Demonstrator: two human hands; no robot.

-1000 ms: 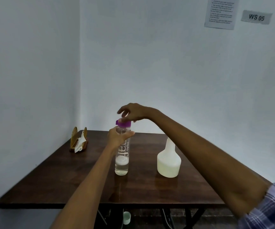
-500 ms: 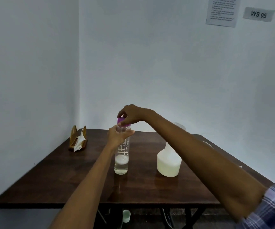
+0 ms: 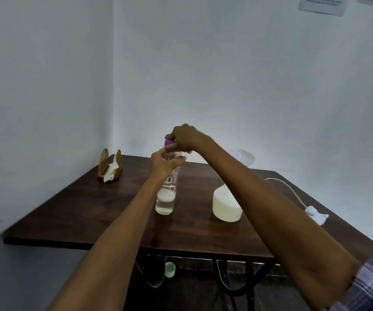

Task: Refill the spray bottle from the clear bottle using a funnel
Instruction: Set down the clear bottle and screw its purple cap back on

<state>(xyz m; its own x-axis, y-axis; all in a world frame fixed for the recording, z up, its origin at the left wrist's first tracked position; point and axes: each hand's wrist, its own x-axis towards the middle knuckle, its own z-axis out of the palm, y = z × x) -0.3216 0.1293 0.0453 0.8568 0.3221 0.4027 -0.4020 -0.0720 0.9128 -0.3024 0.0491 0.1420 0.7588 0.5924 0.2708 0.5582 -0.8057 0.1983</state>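
Observation:
A tall clear bottle [image 3: 166,198] with a little liquid at its bottom stands upright on the dark wooden table [image 3: 104,212]. My left hand [image 3: 163,163] grips its upper part. My right hand [image 3: 184,138] holds the purple cap [image 3: 169,142], which sits tilted just above the neck. To the right stands the white spray bottle body [image 3: 224,207], its neck hidden behind my right forearm. A white funnel [image 3: 243,156] shows behind that arm. The spray head with its tube [image 3: 315,213] lies on the table at the right.
A wooden napkin holder with a white tissue [image 3: 110,168] stands at the table's far left corner, by the wall. White walls close the left and back sides. Beneath the table are dark metal legs and a small pale green cup [image 3: 169,269].
My right hand has closed over the purple cap and raised it off the bottle's neck. The view has tilted down and right, bringing the funnel and spray head into sight.

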